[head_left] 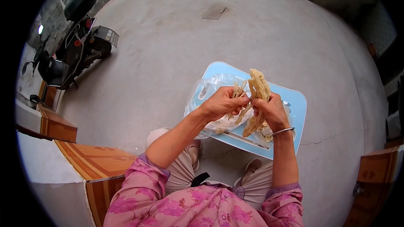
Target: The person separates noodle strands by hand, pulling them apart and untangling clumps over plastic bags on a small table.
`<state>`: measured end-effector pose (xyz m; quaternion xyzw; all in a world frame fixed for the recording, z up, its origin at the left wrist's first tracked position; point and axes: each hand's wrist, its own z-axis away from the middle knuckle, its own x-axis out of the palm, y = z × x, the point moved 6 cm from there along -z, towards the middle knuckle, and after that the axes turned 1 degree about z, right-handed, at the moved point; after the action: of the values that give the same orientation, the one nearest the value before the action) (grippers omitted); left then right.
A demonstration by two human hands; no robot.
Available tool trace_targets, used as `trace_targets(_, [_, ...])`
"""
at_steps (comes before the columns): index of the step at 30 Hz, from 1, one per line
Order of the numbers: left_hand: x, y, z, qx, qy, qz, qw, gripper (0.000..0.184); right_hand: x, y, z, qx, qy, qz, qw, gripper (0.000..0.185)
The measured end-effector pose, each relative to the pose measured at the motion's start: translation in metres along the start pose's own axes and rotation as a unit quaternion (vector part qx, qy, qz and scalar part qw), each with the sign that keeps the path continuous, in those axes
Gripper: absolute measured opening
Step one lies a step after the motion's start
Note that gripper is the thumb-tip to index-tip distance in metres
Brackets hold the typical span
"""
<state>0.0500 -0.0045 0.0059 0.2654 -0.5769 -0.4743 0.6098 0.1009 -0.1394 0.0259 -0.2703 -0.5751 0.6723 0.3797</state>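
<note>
Over a small light-blue table (298, 101), my right hand (272, 111) is closed around a tan, wrinkled, stringy bundle (259, 85) that looks like soft tofu skin. Part of the bundle sticks up above the hand and part hangs below it. My left hand (225, 102) is pinched on thin strips (238, 91) of the same stuff, close beside the right hand's fingertips. Under the left hand lies a clear plastic bag (206, 85), its contents partly hidden. Below the right hand sits a pile of pale strips (266, 132), partly covered by that hand and wrist.
A long slot (246, 139) runs along the table's near edge. My knees and shoes (252, 166) are just below it. A scooter (75, 42) is parked at the far left on the concrete floor (160, 38). Wood-coloured panelled doors (92, 159) stand at the near left.
</note>
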Motion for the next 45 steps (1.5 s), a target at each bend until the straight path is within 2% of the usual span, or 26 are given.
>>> trace_targets(3, [0.003,-0.002,-0.001,0.015,-0.027,0.034,0.999,0.022,0.001,0.000,0.001,0.003,-0.005,-0.024,1.000,0.015])
trace_targets(9, [-0.013,0.016,0.001,0.036,0.034,0.137,0.989,0.023,-0.015,-0.006,-0.002,-0.009,0.043,-0.072,0.996,0.018])
trace_targets(10, [-0.016,0.026,0.002,0.068,0.012,0.176,0.982,0.021,-0.024,-0.009,-0.002,-0.017,0.061,-0.072,0.995,0.017])
trace_targets(13, [-0.033,0.050,0.008,0.159,0.050,0.239,0.956,0.018,-0.051,-0.014,-0.005,-0.055,0.124,-0.091,0.987,0.015])
trace_targets(16, [-0.037,0.058,0.012,0.202,0.076,0.290,0.932,0.017,-0.069,-0.015,-0.005,-0.076,0.185,-0.113,0.973,0.015])
trace_targets(20, [-0.050,0.069,0.016,0.258,0.120,0.312,0.906,0.016,-0.083,-0.014,-0.007,-0.106,0.210,-0.132,0.963,0.013])
trace_targets(23, [-0.061,0.075,0.016,0.299,0.069,0.321,0.896,0.014,-0.094,-0.012,-0.007,-0.124,0.248,-0.149,0.949,0.014])
trace_targets(27, [-0.064,0.086,0.025,0.326,0.104,0.239,0.909,0.017,-0.092,-0.016,-0.004,-0.110,0.219,-0.151,0.958,0.017])
trace_targets(30, [-0.046,0.078,0.020,0.264,0.109,0.157,0.945,0.020,-0.061,-0.020,0.000,-0.077,0.140,-0.153,0.975,0.018])
trace_targets(34, [-0.013,0.050,0.009,0.155,0.063,0.070,0.983,0.020,-0.026,-0.015,-0.001,-0.046,0.061,-0.087,0.993,0.027])
trace_targets(36, [0.004,0.038,0.007,0.124,0.028,0.051,0.991,0.019,-0.013,-0.011,-0.001,-0.026,0.042,-0.068,0.996,0.026])
trace_targets(39, [0.000,0.023,-0.001,0.084,0.050,-0.024,0.995,0.017,-0.003,-0.011,0.000,-0.017,0.020,-0.064,0.998,0.025])
trace_targets(45, [-0.004,0.017,-0.001,0.053,0.078,-0.093,0.991,0.023,0.004,-0.013,0.002,-0.036,0.020,-0.038,0.998,0.024])
